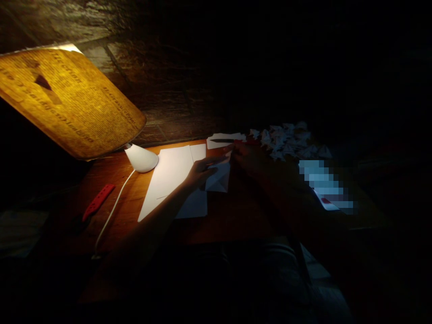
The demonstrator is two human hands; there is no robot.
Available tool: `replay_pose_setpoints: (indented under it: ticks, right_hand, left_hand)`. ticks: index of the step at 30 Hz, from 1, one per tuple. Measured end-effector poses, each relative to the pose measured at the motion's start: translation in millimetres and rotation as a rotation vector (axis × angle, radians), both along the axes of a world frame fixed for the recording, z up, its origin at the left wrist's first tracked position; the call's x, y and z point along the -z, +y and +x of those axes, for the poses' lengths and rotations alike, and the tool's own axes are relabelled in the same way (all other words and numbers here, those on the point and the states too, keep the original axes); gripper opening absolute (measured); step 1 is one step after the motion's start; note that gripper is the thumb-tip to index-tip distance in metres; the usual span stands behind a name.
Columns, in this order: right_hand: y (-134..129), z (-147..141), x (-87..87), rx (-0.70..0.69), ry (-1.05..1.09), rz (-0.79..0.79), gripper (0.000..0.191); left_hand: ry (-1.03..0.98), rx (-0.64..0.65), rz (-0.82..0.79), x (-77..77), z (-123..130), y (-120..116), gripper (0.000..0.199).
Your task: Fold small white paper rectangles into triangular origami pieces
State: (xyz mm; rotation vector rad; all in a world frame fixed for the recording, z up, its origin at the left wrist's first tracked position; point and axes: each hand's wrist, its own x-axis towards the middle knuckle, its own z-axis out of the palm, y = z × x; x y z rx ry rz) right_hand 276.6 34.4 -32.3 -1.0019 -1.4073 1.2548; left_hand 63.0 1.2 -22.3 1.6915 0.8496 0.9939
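Note:
My left hand (198,173) holds a partly folded piece of white paper (218,179) by its left side, its fingers reaching over the upper part. At the top right corner of that paper my right hand (240,154) is closed in a pinch. It lies in deep shadow, so its fingertips are hard to make out. Creases cross the folded paper. Beneath my left forearm lie flat white sheets (172,173). Just beyond my hands, a knife (222,140) with a dark blade and red handle rests on a white paper piece (216,135).
A heap of small folded paper shapes (286,140) sits at the back right, with a lit phone (326,184) nearer. On the left stands a lamp with a printed shade (74,103), white base (141,158) and cord (114,209), beside a red slotted object (99,198).

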Motion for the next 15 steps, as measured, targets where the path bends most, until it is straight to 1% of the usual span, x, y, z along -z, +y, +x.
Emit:
replay_pose_setpoints:
  ticks: [2, 4, 7, 9, 12, 15]
  right_hand:
    - [-0.3, 0.7, -2.1, 0.026, -0.009, 0.009, 0.011]
    - [-1.5, 0.8, -4.4, 0.021, 0.009, 0.008, 0.017]
    - [-3.6, -0.1, -5.8, -0.029, 0.028, -0.013, 0.020]
    - [-4.1, -0.5, -4.7, -0.061, 0.023, -0.028, 0.027]
    - [-3.8, -0.6, -2.7, -0.053, 0.010, -0.013, 0.033]
    - [-4.8, -0.8, -3.3, -0.028, -0.003, 0.010, 0.030]
  left_hand:
    - [0.009, -0.017, 0.028, -1.9, -0.1, -0.9, 0.040]
    - [0.023, -0.047, 0.066, -2.2, -0.3, -1.0, 0.038]
    - [0.037, -0.063, 0.116, -0.6, -0.4, -0.2, 0.035]
    - [0.034, -0.054, 0.124, 0.8, 0.1, 0.3, 0.033]
    - [-0.017, -0.069, 0.079, 2.5, 1.8, 0.2, 0.031]
    - [-0.119, -0.107, -0.029, 2.5, 4.0, -1.1, 0.042]
